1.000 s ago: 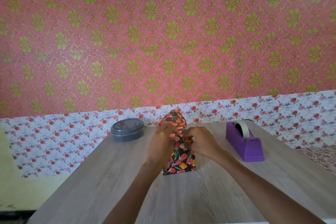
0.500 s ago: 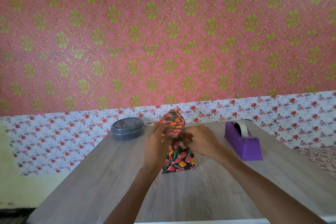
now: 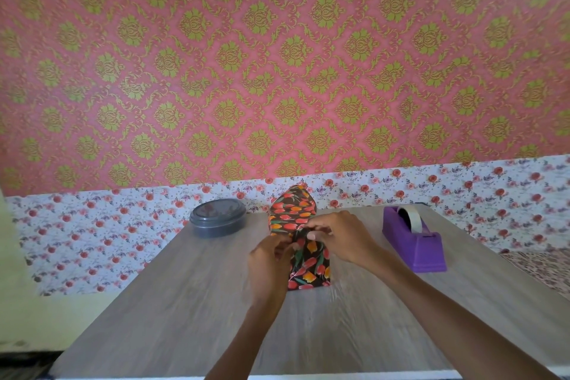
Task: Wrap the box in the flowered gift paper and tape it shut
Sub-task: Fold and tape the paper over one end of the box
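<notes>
Dark flowered gift paper (image 3: 293,210), printed with red and orange tulips, is what we pinch: our left hand (image 3: 271,259) and right hand (image 3: 337,237) curl onto a fold at the near end of the box (image 3: 310,274). The far flap stands in a pointed peak. The box sits mid-table on grey wood-grain laminate (image 3: 154,318). A wedge-shaped purple tape dispenser (image 3: 415,245) lies to the right and a round lidded grey tub (image 3: 217,219) to the left.
</notes>
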`<move>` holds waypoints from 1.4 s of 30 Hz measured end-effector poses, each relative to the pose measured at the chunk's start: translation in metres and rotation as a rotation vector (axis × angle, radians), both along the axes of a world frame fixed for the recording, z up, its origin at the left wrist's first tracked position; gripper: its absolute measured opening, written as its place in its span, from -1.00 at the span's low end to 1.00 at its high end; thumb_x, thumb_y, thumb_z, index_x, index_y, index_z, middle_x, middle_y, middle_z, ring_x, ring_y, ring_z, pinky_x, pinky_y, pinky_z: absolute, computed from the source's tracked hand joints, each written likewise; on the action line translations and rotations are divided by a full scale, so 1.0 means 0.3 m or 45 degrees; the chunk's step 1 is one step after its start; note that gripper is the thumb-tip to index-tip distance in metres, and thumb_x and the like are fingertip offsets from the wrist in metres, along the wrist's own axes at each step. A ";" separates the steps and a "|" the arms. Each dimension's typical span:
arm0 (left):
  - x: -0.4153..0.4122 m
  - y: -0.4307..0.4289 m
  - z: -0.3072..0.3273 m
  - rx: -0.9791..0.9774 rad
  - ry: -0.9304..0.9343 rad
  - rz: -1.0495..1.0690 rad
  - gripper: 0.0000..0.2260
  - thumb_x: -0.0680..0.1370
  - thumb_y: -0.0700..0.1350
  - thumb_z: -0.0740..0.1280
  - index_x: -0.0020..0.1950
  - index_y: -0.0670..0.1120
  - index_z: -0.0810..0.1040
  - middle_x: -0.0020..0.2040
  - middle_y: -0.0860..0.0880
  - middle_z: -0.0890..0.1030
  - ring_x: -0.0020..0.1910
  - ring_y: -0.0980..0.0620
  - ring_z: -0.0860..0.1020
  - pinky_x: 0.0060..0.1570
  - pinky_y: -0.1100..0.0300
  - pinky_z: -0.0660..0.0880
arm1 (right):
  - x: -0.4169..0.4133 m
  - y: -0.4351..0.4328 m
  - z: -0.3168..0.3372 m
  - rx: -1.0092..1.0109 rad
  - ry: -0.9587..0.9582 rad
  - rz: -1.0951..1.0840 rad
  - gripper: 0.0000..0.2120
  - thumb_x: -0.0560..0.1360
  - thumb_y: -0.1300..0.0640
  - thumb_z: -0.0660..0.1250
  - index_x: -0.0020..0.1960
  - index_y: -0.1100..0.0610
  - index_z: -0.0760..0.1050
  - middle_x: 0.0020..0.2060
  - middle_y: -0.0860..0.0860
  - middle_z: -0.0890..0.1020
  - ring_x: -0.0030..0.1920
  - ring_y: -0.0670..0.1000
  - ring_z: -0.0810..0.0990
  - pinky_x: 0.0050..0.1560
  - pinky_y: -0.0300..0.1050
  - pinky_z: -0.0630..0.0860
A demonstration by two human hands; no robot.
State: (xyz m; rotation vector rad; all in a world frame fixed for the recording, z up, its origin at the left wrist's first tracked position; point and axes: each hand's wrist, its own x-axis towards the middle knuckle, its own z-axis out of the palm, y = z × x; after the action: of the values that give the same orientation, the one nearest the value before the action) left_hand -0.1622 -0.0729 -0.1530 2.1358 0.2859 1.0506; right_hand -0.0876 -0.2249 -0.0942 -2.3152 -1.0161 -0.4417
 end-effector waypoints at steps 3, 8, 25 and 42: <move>0.010 0.011 0.003 -0.085 -0.028 -0.054 -0.97 0.48 -0.07 0.48 -0.11 0.05 0.67 -0.14 0.15 0.65 -0.19 0.19 0.58 -0.19 0.35 0.52 | 0.003 0.005 0.003 0.032 0.000 0.011 -0.79 0.53 0.00 0.40 0.13 0.00 0.66 -0.03 -0.09 0.71 -0.13 -0.10 0.66 -0.15 -0.26 0.46; 0.006 0.022 0.019 -0.155 0.007 -0.138 -0.96 0.47 -0.06 0.49 -0.13 0.05 0.66 -0.15 0.13 0.66 -0.19 0.20 0.59 -0.17 0.37 0.52 | 0.005 0.020 0.002 0.045 -0.003 0.010 -0.85 0.54 0.00 0.39 0.03 0.03 0.67 -0.15 -0.08 0.71 -0.18 -0.05 0.66 -0.07 -0.01 0.60; -0.028 0.053 0.088 0.082 -0.029 -0.080 -0.91 0.44 -0.04 0.52 -0.08 0.03 0.70 -0.07 0.13 0.60 -0.11 0.20 0.50 -0.18 0.39 0.41 | 0.002 0.068 0.004 0.157 0.000 0.079 -0.96 0.48 0.04 0.46 -0.11 -0.03 0.69 -0.24 -0.18 0.68 -0.23 -0.19 0.61 -0.10 0.00 0.60; -0.036 0.048 0.094 0.086 0.062 -0.194 -0.72 0.40 -0.08 0.56 -0.03 0.03 0.50 -0.19 0.21 0.59 -0.21 0.24 0.57 -0.28 0.50 0.43 | -0.026 0.083 -0.011 0.283 0.024 0.058 -0.89 0.49 0.17 0.45 -0.07 -0.03 0.67 -0.15 -0.21 0.69 -0.15 -0.24 0.62 -0.05 -0.08 0.61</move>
State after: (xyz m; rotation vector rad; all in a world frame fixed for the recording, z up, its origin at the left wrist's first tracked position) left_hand -0.1729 -0.0586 -0.1246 2.2078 0.1097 0.9338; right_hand -0.0954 -0.1999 -0.0976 -2.0911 -0.9574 -0.4878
